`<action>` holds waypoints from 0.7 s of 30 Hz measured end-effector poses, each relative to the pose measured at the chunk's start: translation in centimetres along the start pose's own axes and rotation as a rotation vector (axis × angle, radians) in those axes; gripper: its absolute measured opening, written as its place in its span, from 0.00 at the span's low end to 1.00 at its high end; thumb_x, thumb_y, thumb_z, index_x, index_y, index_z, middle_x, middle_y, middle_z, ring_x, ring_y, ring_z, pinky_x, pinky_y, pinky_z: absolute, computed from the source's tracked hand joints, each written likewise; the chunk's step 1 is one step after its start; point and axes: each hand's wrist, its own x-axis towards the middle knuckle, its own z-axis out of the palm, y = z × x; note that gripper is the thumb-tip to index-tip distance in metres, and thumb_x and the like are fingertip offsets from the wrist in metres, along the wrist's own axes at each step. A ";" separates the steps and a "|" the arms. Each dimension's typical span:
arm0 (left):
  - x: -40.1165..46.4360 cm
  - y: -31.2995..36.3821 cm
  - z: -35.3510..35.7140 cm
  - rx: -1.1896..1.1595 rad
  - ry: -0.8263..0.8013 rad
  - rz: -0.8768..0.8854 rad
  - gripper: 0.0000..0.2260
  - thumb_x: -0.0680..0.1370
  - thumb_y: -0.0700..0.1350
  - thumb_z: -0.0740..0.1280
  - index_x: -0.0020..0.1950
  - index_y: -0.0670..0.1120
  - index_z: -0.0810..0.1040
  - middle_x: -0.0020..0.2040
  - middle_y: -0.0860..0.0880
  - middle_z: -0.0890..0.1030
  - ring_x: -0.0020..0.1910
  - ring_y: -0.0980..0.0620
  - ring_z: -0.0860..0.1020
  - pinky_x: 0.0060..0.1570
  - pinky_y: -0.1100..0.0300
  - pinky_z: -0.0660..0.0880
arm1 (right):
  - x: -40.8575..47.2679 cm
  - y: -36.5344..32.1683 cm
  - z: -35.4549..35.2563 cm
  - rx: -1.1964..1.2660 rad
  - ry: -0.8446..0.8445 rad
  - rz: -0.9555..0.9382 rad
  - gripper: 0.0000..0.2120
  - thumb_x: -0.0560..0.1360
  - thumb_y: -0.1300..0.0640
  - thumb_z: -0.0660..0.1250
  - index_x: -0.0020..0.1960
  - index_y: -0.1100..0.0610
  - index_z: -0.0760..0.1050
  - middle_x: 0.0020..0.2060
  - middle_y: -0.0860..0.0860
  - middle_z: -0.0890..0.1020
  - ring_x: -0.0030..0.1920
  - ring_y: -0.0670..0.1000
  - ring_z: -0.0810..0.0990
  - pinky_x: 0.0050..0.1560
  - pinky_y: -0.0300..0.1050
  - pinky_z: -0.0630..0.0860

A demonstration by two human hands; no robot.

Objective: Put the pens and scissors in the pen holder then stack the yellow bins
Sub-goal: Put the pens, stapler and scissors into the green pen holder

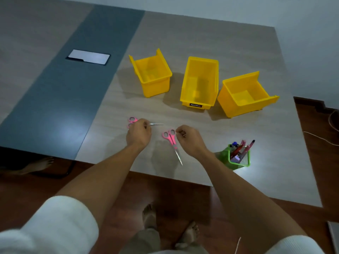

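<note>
Two pink-handled scissors lie on the table near its front edge. My left hand [138, 133] is curled over the middle of the left scissors [132, 120]; the handles show at its left and the blade tip at its right. My right hand [188, 137] hovers with curled fingers just right of the handles of the second scissors [171, 137], whose blades point toward me; contact is unclear. A green mesh pen holder [239, 158] with several pens stands at the right. Three empty yellow bins stand apart behind: left [152, 87], middle [200, 99], right [236, 107].
A phone [88, 57] lies on the dark grey strip of the table at the far left. The table's front edge [165, 178] is close to the scissors. A white cable [322, 138] runs over the wooden floor at the right.
</note>
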 end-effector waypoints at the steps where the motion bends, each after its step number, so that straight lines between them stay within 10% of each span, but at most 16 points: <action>1: 0.9 -0.4 0.0 0.000 -0.006 0.005 0.09 0.79 0.46 0.66 0.56 0.49 0.84 0.54 0.42 0.85 0.56 0.39 0.81 0.54 0.46 0.80 | 0.4 -0.3 0.8 -0.007 -0.018 0.032 0.10 0.78 0.60 0.65 0.55 0.58 0.82 0.48 0.55 0.86 0.48 0.57 0.83 0.51 0.54 0.80; 8: 6.0 -3.4 1.0 0.116 -0.139 0.112 0.06 0.78 0.44 0.65 0.45 0.47 0.81 0.51 0.42 0.82 0.53 0.38 0.80 0.47 0.50 0.77 | 2.8 -0.2 5.6 -0.133 -0.113 0.215 0.16 0.77 0.54 0.69 0.63 0.54 0.75 0.54 0.56 0.81 0.50 0.58 0.81 0.50 0.53 0.80; 16: 7.6 -4.1 2.8 0.420 -0.315 0.381 0.18 0.81 0.40 0.59 0.68 0.50 0.78 0.69 0.46 0.76 0.61 0.36 0.78 0.59 0.44 0.75 | 4.0 0.4 7.5 -0.214 -0.025 0.391 0.15 0.78 0.53 0.67 0.61 0.53 0.67 0.51 0.57 0.79 0.48 0.61 0.81 0.49 0.58 0.80; 21: 6.8 -4.5 3.0 0.452 -0.260 0.464 0.11 0.81 0.45 0.62 0.56 0.43 0.82 0.60 0.43 0.80 0.57 0.36 0.76 0.53 0.44 0.77 | 4.3 0.5 7.2 -0.179 0.050 0.433 0.16 0.77 0.51 0.70 0.58 0.56 0.69 0.50 0.57 0.81 0.46 0.60 0.81 0.46 0.54 0.80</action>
